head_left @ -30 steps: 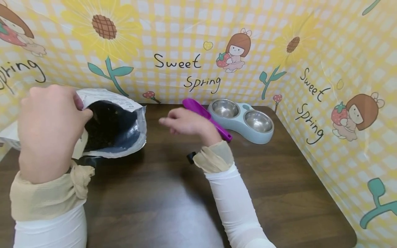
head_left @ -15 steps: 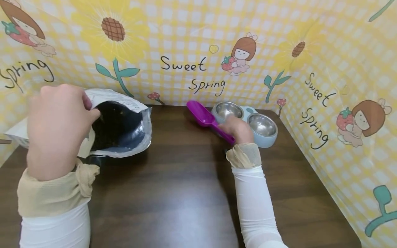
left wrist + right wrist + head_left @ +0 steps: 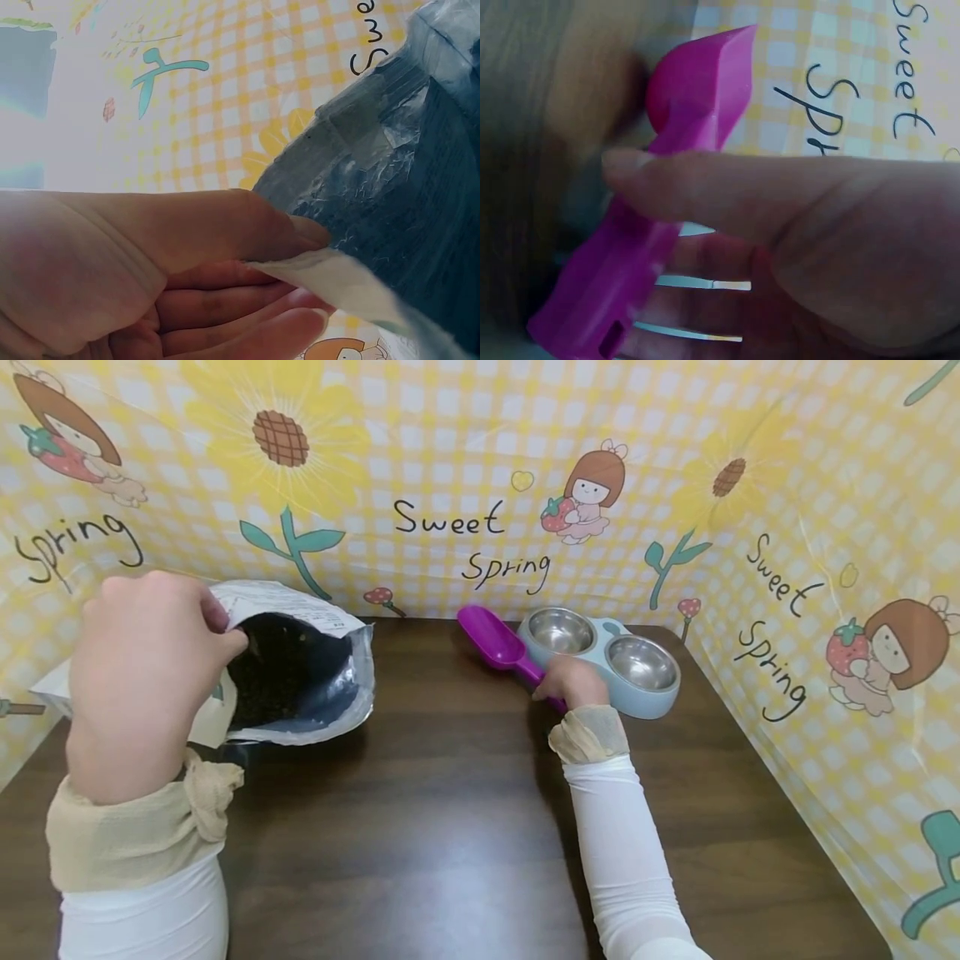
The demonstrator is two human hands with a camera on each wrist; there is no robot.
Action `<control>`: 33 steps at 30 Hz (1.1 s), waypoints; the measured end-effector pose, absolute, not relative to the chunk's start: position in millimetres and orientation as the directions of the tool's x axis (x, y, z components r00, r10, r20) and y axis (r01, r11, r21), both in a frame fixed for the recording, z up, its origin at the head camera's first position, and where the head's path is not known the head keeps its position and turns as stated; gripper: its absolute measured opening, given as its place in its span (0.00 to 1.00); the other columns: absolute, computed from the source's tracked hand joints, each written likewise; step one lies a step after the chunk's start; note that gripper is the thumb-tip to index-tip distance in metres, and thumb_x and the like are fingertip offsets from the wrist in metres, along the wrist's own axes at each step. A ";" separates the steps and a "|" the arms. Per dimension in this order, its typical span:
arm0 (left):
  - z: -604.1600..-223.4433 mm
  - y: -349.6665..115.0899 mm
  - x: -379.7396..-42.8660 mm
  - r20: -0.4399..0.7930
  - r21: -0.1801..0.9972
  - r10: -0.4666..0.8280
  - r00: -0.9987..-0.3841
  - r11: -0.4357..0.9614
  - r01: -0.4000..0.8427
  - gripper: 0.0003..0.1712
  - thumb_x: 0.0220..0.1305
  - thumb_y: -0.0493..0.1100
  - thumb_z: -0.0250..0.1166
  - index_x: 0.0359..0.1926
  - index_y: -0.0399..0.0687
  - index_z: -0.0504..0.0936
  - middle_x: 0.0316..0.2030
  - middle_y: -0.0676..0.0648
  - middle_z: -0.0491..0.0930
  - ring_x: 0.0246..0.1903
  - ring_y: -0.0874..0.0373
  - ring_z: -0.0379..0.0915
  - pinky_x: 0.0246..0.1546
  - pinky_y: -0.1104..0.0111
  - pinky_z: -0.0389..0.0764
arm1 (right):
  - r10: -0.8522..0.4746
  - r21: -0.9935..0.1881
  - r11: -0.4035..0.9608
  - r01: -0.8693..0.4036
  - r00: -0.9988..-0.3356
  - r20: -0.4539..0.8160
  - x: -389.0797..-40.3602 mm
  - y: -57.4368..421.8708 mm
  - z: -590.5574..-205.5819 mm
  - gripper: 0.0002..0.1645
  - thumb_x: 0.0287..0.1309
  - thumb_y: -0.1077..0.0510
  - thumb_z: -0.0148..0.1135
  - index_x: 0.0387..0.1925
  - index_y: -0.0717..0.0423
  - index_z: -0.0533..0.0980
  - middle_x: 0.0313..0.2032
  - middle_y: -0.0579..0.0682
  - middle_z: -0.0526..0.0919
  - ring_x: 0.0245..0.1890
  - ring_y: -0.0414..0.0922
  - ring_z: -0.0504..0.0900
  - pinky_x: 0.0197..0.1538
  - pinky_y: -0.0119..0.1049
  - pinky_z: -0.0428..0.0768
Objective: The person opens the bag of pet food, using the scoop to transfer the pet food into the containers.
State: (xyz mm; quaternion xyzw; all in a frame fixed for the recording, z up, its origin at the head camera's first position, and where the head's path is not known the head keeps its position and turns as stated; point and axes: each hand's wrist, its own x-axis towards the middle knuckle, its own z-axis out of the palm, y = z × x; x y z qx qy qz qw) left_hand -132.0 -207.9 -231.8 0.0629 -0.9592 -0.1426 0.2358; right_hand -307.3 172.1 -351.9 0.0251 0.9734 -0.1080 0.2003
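Observation:
My left hand [image 3: 146, 672] pinches the rim of a bag [image 3: 348, 689] between thumb and fingers, holding its mouth wide. Dark granules [image 3: 262, 681] show inside, against a silvery lining. In the left wrist view the thumb [image 3: 247, 221] presses the bag's pale edge [image 3: 337, 281]. My right hand [image 3: 576, 682] holds the handle of a purple scoop [image 3: 495, 639], whose bowl points away to the back left. From the right wrist the thumb [image 3: 667, 184] lies across the scoop's handle [image 3: 600, 277], with the fingers on its other side.
A light blue double pet bowl [image 3: 600, 647] with two steel dishes stands just beyond my right hand. Yellow checked cloth walls [image 3: 450, 460] enclose the back and sides of the brown wooden table [image 3: 420, 827].
My right hand has moved right from beside the bag to the scoop and taken its handle. The left hand keeps its pinch on the bag. The head view has shifted slightly.

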 end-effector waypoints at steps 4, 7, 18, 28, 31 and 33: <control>-233.0 -209.0 -131.9 0.435 0.297 -0.178 -0.883 0.954 -0.046 0.06 0.59 0.37 0.70 0.30 0.36 0.89 0.31 0.29 0.87 0.37 0.20 0.76 0.38 0.32 0.78 | -0.015 -0.205 0.976 0.070 -0.922 -0.387 -308.2 168.6 -356.6 0.16 0.65 0.47 0.71 0.40 0.55 0.84 0.46 0.55 0.87 0.47 0.53 0.84 0.57 0.54 0.86; -232.8 -209.9 -132.1 0.421 0.292 -0.169 -0.891 0.955 -0.043 0.07 0.60 0.38 0.71 0.31 0.35 0.90 0.33 0.28 0.87 0.39 0.20 0.76 0.39 0.32 0.77 | -0.008 -0.209 0.974 0.083 -0.916 -0.401 -306.3 166.6 -356.2 0.15 0.67 0.47 0.70 0.41 0.56 0.83 0.47 0.56 0.87 0.48 0.53 0.84 0.58 0.54 0.85; -231.1 -210.4 -131.6 0.386 0.295 -0.178 -0.905 0.954 -0.062 0.10 0.63 0.40 0.72 0.33 0.35 0.90 0.37 0.28 0.88 0.42 0.19 0.76 0.40 0.32 0.77 | -0.205 -0.279 0.957 -0.074 -0.857 -0.474 -342.4 184.3 -373.9 0.18 0.70 0.52 0.54 0.27 0.54 0.81 0.22 0.48 0.83 0.22 0.43 0.78 0.29 0.37 0.76; -230.7 -210.4 -131.3 0.382 0.305 -0.179 -0.906 0.951 -0.059 0.09 0.62 0.40 0.71 0.33 0.36 0.90 0.37 0.28 0.88 0.42 0.19 0.76 0.41 0.33 0.77 | -0.301 -0.310 0.935 -0.171 -0.845 -0.443 -317.1 171.6 -342.9 0.20 0.78 0.51 0.50 0.27 0.54 0.74 0.17 0.44 0.72 0.18 0.39 0.70 0.24 0.32 0.71; -230.7 -210.6 -131.1 0.380 0.306 -0.180 -0.907 0.950 -0.061 0.09 0.62 0.40 0.71 0.33 0.36 0.91 0.37 0.28 0.88 0.42 0.19 0.76 0.41 0.33 0.77 | -0.318 -0.305 0.931 -0.202 -0.860 -0.400 -343.5 184.2 -369.4 0.27 0.80 0.37 0.52 0.34 0.53 0.78 0.24 0.46 0.77 0.25 0.42 0.75 0.32 0.38 0.77; -230.6 -210.7 -131.1 0.380 0.309 -0.183 -0.907 0.949 -0.062 0.09 0.62 0.40 0.71 0.33 0.36 0.91 0.36 0.28 0.88 0.42 0.20 0.76 0.41 0.33 0.77 | -0.323 -0.298 0.928 -0.224 -0.881 -0.346 -364.9 192.4 -389.8 0.32 0.77 0.29 0.52 0.37 0.51 0.81 0.28 0.47 0.81 0.30 0.44 0.78 0.38 0.43 0.80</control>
